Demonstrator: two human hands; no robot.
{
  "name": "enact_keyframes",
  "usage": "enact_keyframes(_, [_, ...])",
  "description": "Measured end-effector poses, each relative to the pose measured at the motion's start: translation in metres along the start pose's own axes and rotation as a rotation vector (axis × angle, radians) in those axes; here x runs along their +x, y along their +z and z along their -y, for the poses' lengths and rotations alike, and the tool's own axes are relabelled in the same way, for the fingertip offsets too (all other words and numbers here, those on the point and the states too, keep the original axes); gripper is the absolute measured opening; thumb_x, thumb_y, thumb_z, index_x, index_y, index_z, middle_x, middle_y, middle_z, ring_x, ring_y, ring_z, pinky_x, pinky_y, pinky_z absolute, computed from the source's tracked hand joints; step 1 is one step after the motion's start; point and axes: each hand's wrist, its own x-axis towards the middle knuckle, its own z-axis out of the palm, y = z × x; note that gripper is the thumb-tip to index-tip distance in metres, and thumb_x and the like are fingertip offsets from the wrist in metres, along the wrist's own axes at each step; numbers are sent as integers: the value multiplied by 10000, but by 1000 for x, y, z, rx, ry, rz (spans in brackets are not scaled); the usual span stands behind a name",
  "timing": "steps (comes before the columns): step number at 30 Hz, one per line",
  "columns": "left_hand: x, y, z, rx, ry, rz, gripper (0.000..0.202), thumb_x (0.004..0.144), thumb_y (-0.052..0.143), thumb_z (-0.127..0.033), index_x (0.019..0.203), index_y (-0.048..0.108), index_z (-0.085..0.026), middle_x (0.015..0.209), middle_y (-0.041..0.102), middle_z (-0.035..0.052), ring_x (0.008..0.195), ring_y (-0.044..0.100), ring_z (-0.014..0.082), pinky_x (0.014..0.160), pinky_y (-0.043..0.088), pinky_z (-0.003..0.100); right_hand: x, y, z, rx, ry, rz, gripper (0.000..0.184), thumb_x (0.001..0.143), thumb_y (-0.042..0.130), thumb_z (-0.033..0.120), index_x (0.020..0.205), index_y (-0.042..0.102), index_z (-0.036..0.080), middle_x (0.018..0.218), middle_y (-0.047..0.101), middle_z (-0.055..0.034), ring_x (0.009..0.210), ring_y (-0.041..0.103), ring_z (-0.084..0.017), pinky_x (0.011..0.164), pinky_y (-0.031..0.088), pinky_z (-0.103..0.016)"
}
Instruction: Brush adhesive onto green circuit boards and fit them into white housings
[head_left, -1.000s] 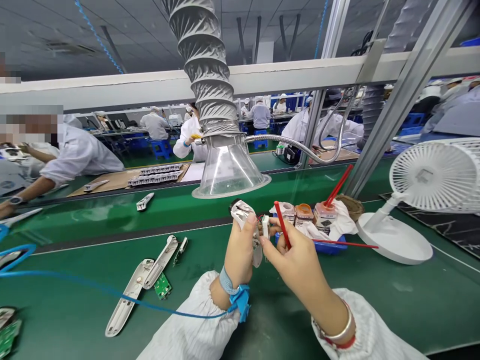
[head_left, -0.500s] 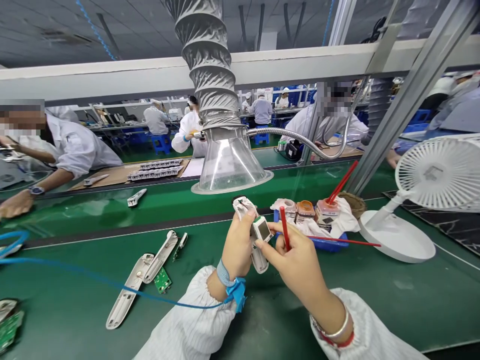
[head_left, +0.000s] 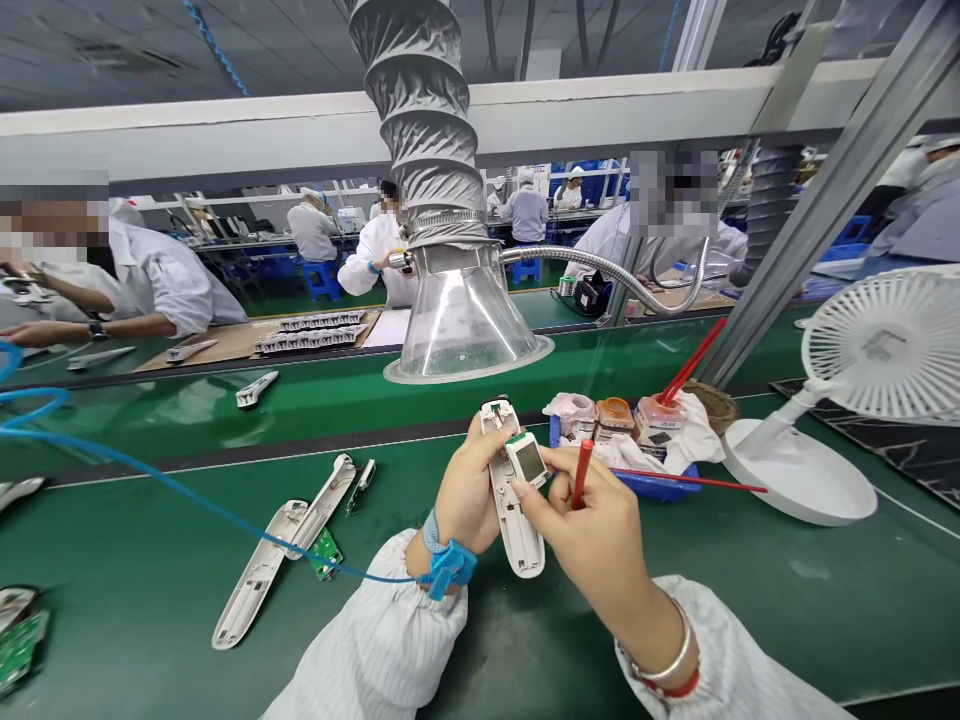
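Observation:
My left hand is wrapped around a long white plastic housing, held above the green bench with its open side up. A blue wrist strap with a blue cord sits on that wrist. My right hand pinches a small display module against the upper part of the housing with thumb and forefinger. A red stick is tucked between the other fingers of the same hand.
Two white housing halves and a green circuit board lie to the left on the green mat. A blue tray with small pots and red sticks sits behind my hands, a white fan at right, a clear extraction hood above. Other workers sit opposite.
The housing has turned from edge-on to lying lengthwise with its open side up. The display module has come down onto its upper part. Both hands have sunk slightly.

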Motion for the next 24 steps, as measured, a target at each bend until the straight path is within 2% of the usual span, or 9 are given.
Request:
enact_keyframes(5, [-2,0,-1,13,-35,5,131,762,596,-182,847,497,-168,683,528,-30,598,540,86,562,415,192,-4,0,0,9,-72,-23,166,795,627,223,953,609,175,632,478,27,514,436,-94,474,414,-212])
enact_keyframes(9, [-5,2,-4,-16,-85,28,150,737,589,-153,861,507,-168,682,515,-31,593,544,102,578,440,225,-6,0,3,14,-108,-28,169,798,622,185,966,606,164,698,511,-1,603,490,-109,523,448,-214])
enact_keyframes(14, [-7,4,-6,-67,-142,62,219,695,587,-95,894,525,-161,684,509,-28,577,549,107,578,452,241,-7,-1,6,48,-122,-46,157,777,645,164,929,609,143,744,535,-17,612,521,-102,493,452,-195])
enact_keyframes(17, [-8,4,-6,-92,-213,16,73,750,538,-186,805,508,-148,643,492,-13,538,539,124,542,455,266,-8,0,5,67,-146,-52,196,763,643,123,952,598,140,767,520,-14,550,490,-74,446,423,-183])
enact_keyframes(20, [-9,4,-9,-22,-207,-5,117,796,538,-266,788,491,-158,652,494,-11,519,520,115,506,435,251,-10,0,3,60,-193,-60,256,752,637,85,992,578,152,796,507,-12,492,415,-48,419,392,-185])
enact_keyframes(24, [-10,2,-15,107,-172,51,142,773,618,-238,802,501,-162,665,471,-29,550,505,89,535,422,221,-13,-4,3,19,-257,-45,297,760,645,84,1035,555,153,834,511,-29,506,394,-50,457,411,-200])
